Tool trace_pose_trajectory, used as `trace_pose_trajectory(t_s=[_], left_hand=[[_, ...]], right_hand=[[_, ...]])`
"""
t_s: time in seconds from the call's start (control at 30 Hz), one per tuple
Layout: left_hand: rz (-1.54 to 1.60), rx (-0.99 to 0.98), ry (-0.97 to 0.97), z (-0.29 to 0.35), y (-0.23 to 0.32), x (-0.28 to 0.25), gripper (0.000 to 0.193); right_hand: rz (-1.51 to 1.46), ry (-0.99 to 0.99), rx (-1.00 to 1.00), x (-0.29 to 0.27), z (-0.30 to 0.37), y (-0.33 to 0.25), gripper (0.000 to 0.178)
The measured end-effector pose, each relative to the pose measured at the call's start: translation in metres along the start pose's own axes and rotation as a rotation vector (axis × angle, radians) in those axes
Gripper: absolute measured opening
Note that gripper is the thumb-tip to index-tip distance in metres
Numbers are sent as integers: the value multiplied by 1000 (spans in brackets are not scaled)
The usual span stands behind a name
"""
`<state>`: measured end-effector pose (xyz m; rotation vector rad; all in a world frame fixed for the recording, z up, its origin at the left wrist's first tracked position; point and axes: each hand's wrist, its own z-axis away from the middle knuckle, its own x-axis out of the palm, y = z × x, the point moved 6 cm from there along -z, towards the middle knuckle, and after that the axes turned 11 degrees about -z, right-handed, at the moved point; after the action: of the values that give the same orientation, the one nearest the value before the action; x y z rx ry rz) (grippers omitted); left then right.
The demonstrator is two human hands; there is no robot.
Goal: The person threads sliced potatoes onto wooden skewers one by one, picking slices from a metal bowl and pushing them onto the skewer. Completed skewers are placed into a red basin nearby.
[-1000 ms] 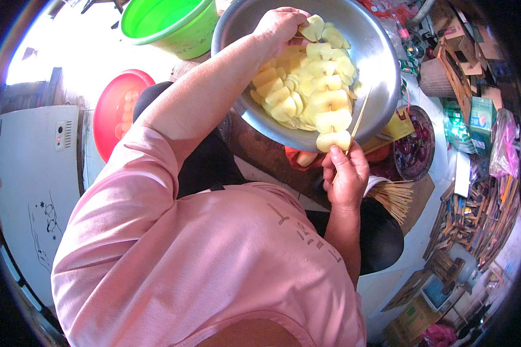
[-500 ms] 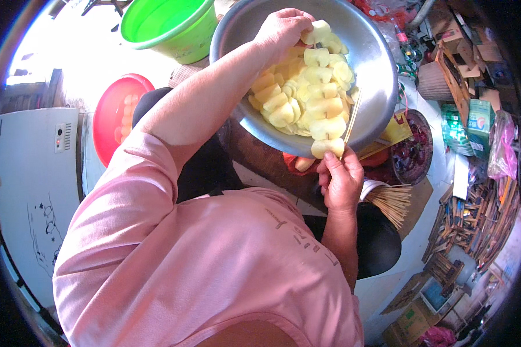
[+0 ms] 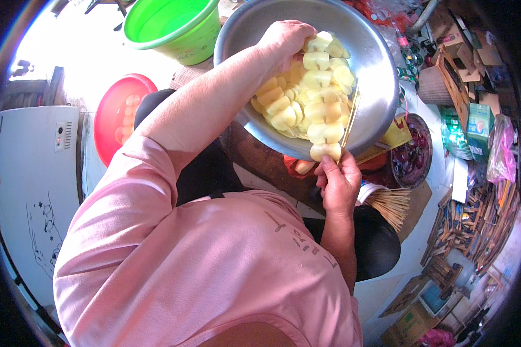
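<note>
A row of thin, pale yellow potato slices threaded on a skewer (image 3: 323,110) runs across the big metal bowl (image 3: 376,75). My left hand (image 3: 286,43) is closed at its far end, fingertips partly hidden. At the near end, over the bowl's rim, my right hand (image 3: 340,179) pinches the last slice between thumb and fingers. Thin bare bamboo skewers (image 3: 352,115) stick up from the same right hand, beside the row. Under the row lies a heap of more potato slices (image 3: 281,107) in the bowl.
A white container of bamboo skewers (image 3: 388,205) sits by my right knee. To the left are a red basin (image 3: 107,118) with slices in it and a green tub (image 3: 200,34). At right are a dark round basin (image 3: 419,150), boxes (image 3: 479,124) and a wood pile (image 3: 474,214).
My left hand has come slightly nearer, along with the far end of the row. My right hand has shifted very little and keeps its pinch.
</note>
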<state>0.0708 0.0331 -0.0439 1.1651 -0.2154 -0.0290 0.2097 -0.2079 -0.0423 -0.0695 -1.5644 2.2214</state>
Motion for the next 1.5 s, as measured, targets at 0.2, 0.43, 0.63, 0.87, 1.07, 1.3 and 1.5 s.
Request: trace_pose_trajectory(t_s=[0.2, 0.43, 0.63, 0.87, 1.07, 1.3, 1.5], left_hand=[[-286, -46, -153, 6, -1, 4, 20], [-319, -98, -185, 17, 2, 8, 22], [-282, -34, -168, 18, 1, 9, 25], [-166, 37, -210, 26, -4, 11, 32], [-165, 6, -250, 29, -6, 6, 35], [-35, -115, -241, 39, -18, 0, 34], [10, -194, -238, 57, -26, 3, 16]], right_hand=[[-16, 14, 18, 2, 1, 0, 14], [-58, 33, -34, 2, 0, 3, 17], [-89, 45, -63, 4, -2, 1, 17], [-100, 38, -56, 8, -1, 3, 17], [-69, -36, -29, 11, 1, 6, 16], [-129, 24, -56, 17, -2, 4, 16], [-129, 55, -19, 20, -3, 11, 15]])
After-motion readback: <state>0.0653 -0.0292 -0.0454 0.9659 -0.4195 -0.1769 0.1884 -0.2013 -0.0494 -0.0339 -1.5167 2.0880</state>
